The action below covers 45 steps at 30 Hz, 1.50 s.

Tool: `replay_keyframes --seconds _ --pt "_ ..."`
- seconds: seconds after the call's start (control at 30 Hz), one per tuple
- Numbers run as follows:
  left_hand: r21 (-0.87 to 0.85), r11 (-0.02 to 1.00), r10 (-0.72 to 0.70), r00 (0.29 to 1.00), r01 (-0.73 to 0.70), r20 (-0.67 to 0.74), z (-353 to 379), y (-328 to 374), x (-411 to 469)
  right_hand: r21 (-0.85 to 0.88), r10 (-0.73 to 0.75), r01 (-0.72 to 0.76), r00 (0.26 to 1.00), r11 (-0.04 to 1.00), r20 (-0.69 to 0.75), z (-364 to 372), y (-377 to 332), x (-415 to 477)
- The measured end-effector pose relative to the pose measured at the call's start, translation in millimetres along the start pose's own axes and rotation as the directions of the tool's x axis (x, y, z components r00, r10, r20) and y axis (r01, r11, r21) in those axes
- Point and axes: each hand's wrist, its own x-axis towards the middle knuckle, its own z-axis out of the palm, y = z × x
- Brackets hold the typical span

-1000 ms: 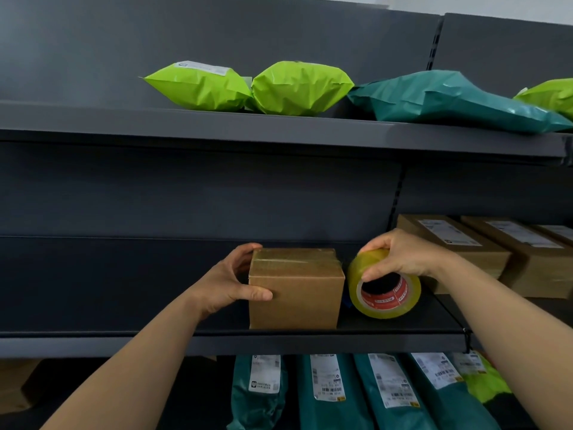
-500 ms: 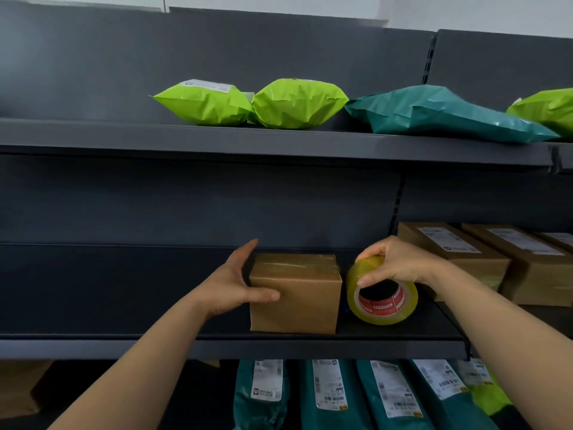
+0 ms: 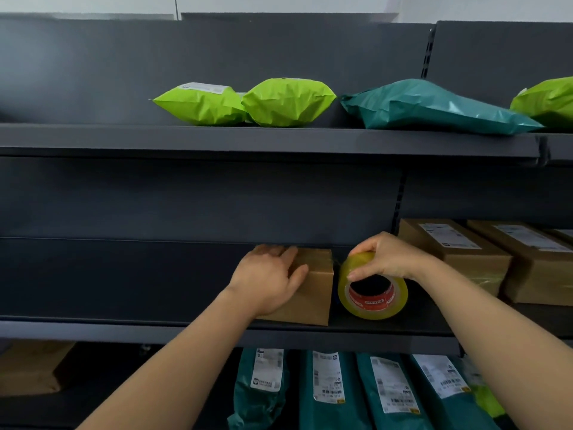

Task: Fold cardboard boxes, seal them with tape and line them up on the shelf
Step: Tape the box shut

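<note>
Placement stage for one box. Your left hand clasps the left end of the box, with the fingers over its top and the thumb on its front face. The box stands on the middle shelf, set back from the front edge. Your right hand grips the tape roll by its upper rim. The roll stands on edge on the same shelf, just beside the box on its right. A glossy strip appears to run along the box top, so folding and sealing seem finished for this box. What remains, by judgement, is to release the box and square it with the labelled boxes in the next bay to the right, then prepare further boxes. Whether any flat cardboard is left to fold cannot be told.
</note>
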Motion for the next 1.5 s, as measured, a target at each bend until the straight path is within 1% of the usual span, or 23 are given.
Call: replay_keyframes --seconds 0.07,0.13,0.23,0.33,0.43,0.47,0.53,0.6,0.7,0.77,0.87,0.93,1.0,1.07,1.1,1.17,1.23,1.27,1.33,1.43,1.5 --pt "0.004 1.0 -0.015 0.997 0.015 0.08 5.0 8.1 1.0 -0.025 -0.002 0.003 1.0 1.0 0.006 0.7 1.2 1.9" --pt "0.0 0.999 -0.036 0.992 0.036 0.121 6.2 7.3 4.0 -0.047 0.005 -0.004 1.0 0.999 0.015 1.3 3.5 2.9" --pt "-0.005 0.998 -0.055 0.988 0.056 0.145 3.5 14.5 5.1 -0.045 -0.005 0.005 1.0 0.999 0.008 2.7 8.0 2.8" --pt "0.07 0.996 -0.061 0.986 0.051 0.157 4.0 23.9 7.2 -0.043 -0.005 0.005 1.0 0.999 -0.004 1.6 7.6 2.4" --pt "0.053 0.997 -0.068 0.989 0.061 0.132 6.6 28.0 7.2 -0.051 -0.004 0.003 1.0 0.999 -0.006 1.1 9.9 3.1" --pt "0.065 0.996 -0.07 0.992 0.064 0.103 9.0 29.5 5.1 -0.055 -0.006 0.005 1.0 0.998 -0.008 1.3 9.8 3.0" --pt "0.096 0.994 -0.067 0.993 0.058 0.093 9.3 30.3 5.8 -0.067 0.001 -0.002 1.0 0.998 -0.019 2.1 11.0 3.0" --pt "0.052 0.998 -0.052 0.993 0.046 0.108 4.4 30.1 13.1 -0.065 0.008 -0.01 0.999 0.998 -0.033 1.6 13.0 4.2" --pt "-0.009 1.0 0.025 0.998 -0.025 0.051 1.9 38.8 20.0 -0.056 0.002 -0.004 1.0 0.998 -0.022 2.7 14.7 4.5" --pt "0.007 0.998 0.059 0.996 -0.059 0.065 7.1 43.6 20.7 -0.042 -0.006 0.005 1.0 0.999 -0.016 2.9 15.3 4.7" --pt "-0.01 0.998 0.055 0.995 -0.054 0.087 8.0 43.1 23.2 -0.042 -0.012 0.011 1.0 0.999 -0.019 2.1 15.2 4.0" --pt "-0.029 0.998 0.051 0.997 -0.049 0.064 8.6 42.3 22.2 -0.049 -0.004 0.003 1.0 0.999 -0.024 3.0 13.2 2.6" --pt "0.002 0.998 0.058 0.996 -0.058 0.061 9.2 44.2 19.2 -0.071 0.005 -0.007 1.0 0.997 -0.029 4.8 12.6 1.1" --pt "-0.06 0.997 0.054 0.995 -0.049 0.084 5.5 40.4 21.7 -0.077 0.019 -0.023 0.999 0.997 -0.049 4.5 12.1 1.4" --pt "-0.095 0.995 0.038 0.997 -0.031 0.07 3.0 37.8 21.6 -0.08 0.022 -0.026 0.999 0.996 -0.049 4.6 12.0 1.2" --pt "-0.058 0.998 0.021 0.999 -0.019 0.029 1.2 33.3 20.4 -0.078 0.028 -0.032 0.999 0.996 -0.044 4.3 12.3 0.7" --pt "0.011 1.0 0.026 0.998 -0.027 0.052 5.3 34.2 14.0 -0.093 0.034 -0.036 0.999 0.995 -0.027 3.6 10.8 -1.0" --pt "0.02 0.999 0.025 0.998 -0.027 0.062 7.6 34.4 12.7 -0.127 0.03 -0.032 0.999 0.991 -0.019 3.1 9.2 -2.2" --pt "-0.021 1.0 0.018 0.996 -0.016 0.083 6.6 34.3 13.4 -0.225 -0.032 0.027 0.999 0.974 -0.017 4.3 1.0 -5.5" --pt "-0.094 0.996 0.002 0.997 0.005 0.078 1.7 26.2 16.9 -0.253 -0.206 0.205 0.978 0.945 0.023 20.0 -24.1 -11.1" --pt "-0.134 0.991 0.002 0.996 0.01 0.087 1.4 17.6 14.2 -0.323 -0.28 0.288 0.957 0.901 0.073 37.3 -34.3 -11.3"
